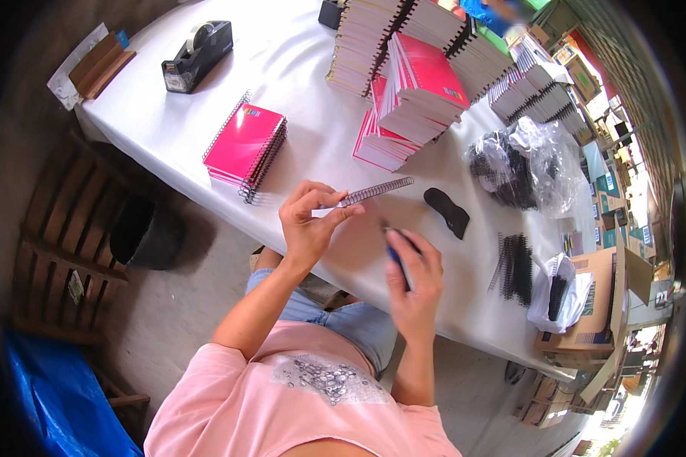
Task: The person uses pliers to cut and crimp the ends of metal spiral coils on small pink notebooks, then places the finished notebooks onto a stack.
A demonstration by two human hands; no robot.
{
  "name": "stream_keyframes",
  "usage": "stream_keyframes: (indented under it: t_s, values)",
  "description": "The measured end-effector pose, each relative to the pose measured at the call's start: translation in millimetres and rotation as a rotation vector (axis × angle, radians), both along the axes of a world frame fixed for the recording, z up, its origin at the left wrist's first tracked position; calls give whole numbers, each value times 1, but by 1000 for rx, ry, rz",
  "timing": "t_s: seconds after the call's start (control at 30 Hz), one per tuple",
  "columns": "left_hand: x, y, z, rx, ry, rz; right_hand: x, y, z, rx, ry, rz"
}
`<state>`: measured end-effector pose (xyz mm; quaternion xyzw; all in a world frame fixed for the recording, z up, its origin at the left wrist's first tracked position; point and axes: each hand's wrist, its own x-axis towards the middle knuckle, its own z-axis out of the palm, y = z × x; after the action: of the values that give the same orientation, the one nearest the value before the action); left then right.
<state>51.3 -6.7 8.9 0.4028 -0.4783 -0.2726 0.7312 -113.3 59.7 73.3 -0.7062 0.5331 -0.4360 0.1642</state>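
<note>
In my left hand (312,215), a dark spiral binding coil (377,192) is pinched between thumb and fingers, its free end pointing right. A white sliver shows under those fingers; whether pages are attached, I cannot tell. My right hand (418,278) is closed around pliers (395,257) with dark and blue handles, their tip just below the coil and apart from it. Left of the hands lies a small stack of pink spiral notebooks (245,142). A black curved piece (447,212) rests on the table to the right of the coil.
Pink-covered page blocks (419,84) are piled beyond my hands, before taller bound stacks (366,46). A black tape dispenser (198,57) stands at the far left. Rightward are a clear plastic bag (541,164), loose black coils (517,268) and a cardboard box (594,297). The white-covered table (320,152) edges my lap.
</note>
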Motion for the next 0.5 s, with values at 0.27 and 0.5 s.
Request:
stream_keyframes:
  t_s: [0.27,0.5]
  values:
    - [4,6,9,-167,-131,100,22,-7,10,-118,259,98]
    - [5,8,11,-236,-224,103,11,-6,2,558,-487,359]
